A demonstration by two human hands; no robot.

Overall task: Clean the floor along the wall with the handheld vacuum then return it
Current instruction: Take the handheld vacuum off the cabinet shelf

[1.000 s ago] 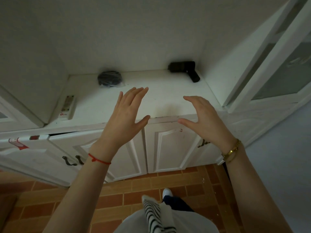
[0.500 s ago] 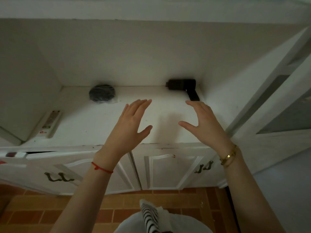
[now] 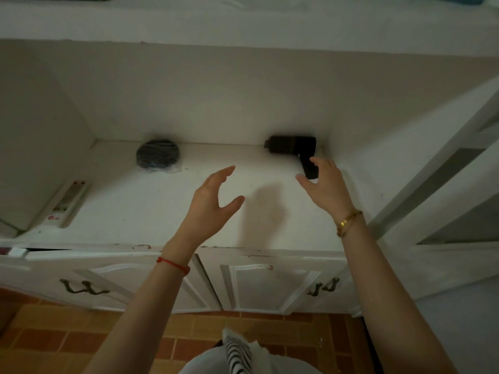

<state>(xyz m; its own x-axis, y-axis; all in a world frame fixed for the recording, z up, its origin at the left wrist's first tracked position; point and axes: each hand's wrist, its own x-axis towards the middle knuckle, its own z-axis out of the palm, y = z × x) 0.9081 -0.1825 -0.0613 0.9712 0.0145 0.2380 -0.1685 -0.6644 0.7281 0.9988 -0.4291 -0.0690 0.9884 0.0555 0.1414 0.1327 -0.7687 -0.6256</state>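
Handheld vacuum (image 3: 293, 148) lies in the shelf's (image 3: 151, 211) far right corner, handle toward me. My right hand (image 3: 325, 188) is spread wide at the handle, fingers not closed. Left hand (image 3: 213, 203) spread, empty, mid-shelf.

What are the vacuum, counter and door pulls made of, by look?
Vacuum: likely matte black plastic, with a dull, even surface and no glare. Counter: white painted or laminated board, probably; red scuffs show along its front edge. Door pulls: dark metal with a bronze tone and a faint sheen, probably cast.
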